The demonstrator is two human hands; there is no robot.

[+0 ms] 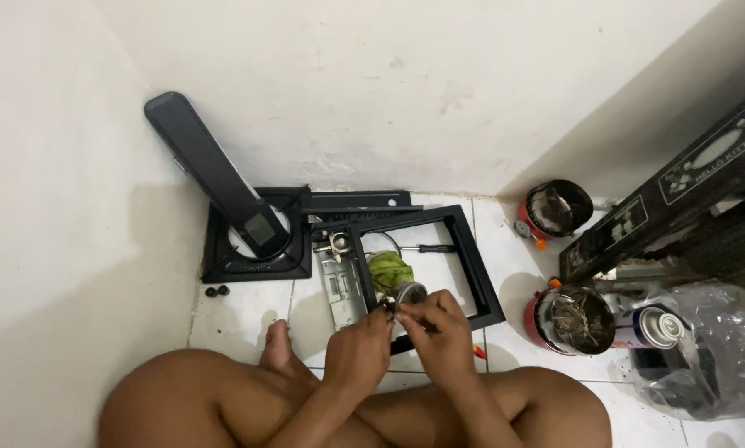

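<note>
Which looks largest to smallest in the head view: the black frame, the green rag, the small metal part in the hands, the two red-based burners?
1. Black frame.
2. The two burners: the near one looks bigger, but it is nearer the camera, so no ranking between them.
3. Green rag.
4. Metal part, held by left hand and right hand.

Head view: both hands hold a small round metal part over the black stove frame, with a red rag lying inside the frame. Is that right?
Not quite. In the head view the rag inside the black stove frame is green, not red. The rest holds: the left hand and right hand hold the small round metal part over the frame.
</note>
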